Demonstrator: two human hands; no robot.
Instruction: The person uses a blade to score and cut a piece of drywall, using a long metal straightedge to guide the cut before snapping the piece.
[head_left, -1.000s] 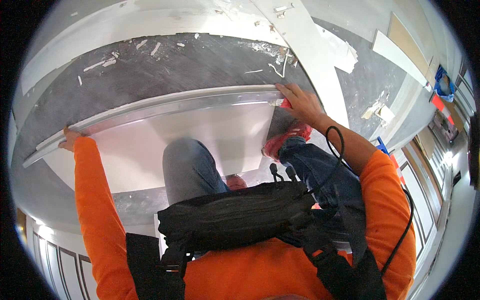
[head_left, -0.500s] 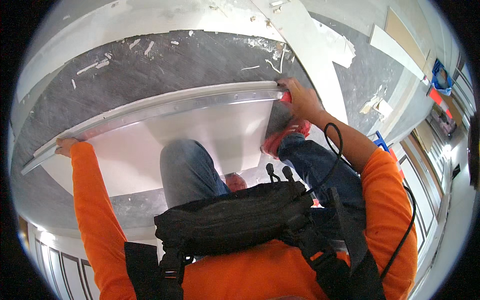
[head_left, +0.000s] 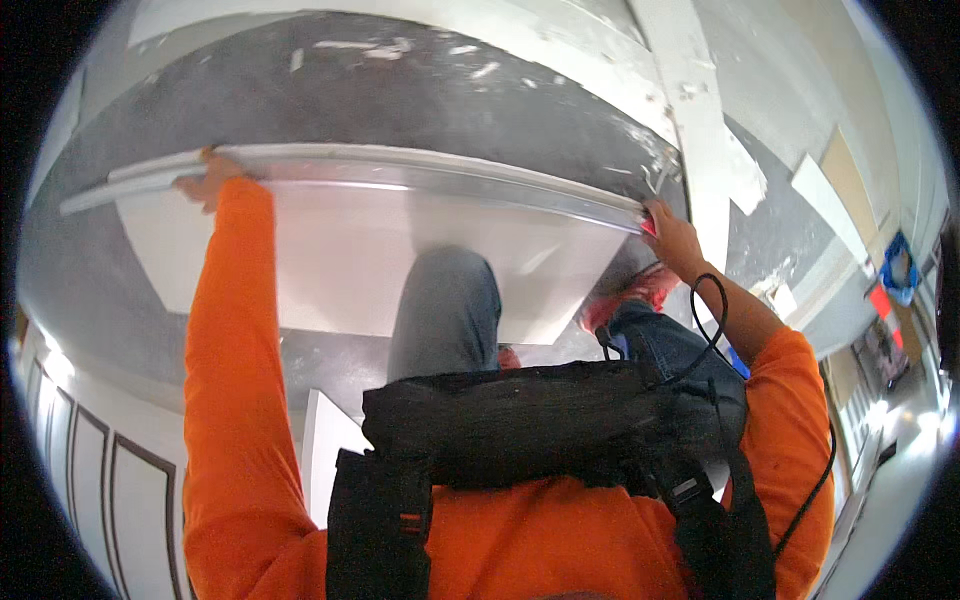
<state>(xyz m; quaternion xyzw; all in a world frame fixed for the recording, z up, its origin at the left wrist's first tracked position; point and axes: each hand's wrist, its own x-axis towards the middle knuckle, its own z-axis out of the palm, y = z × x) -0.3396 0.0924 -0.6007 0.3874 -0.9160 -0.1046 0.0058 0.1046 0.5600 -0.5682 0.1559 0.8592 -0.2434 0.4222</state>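
A long metal strip (head_left: 420,182) lies along the far edge of a white board (head_left: 530,260), beside a white edge strip. My left hand (head_left: 212,180) grips the metal strip near its left end, fingers curled at the board's edge. My right hand (head_left: 672,236) is closed at the strip's right end, around a small red object (head_left: 649,225) that is mostly hidden. My knee (head_left: 445,310) is over or against the board's near part; whether it touches is unclear. Red shoes (head_left: 660,285) show beside the board's right side.
Pale offcuts and scraps (head_left: 485,70) lie on the dark grey floor (head_left: 250,80). A long white panel (head_left: 690,120) crosses at upper right. More board pieces (head_left: 830,210), a blue bag (head_left: 898,268) and a red-and-white striped bar (head_left: 885,310) are farther right. A black pouch (head_left: 510,420) hangs at my chest.
The view has turned, shifting much of the scene rightward. My left hand and the strip's left end now appear higher, the right end lower and farther right. Both hands keep their hold.
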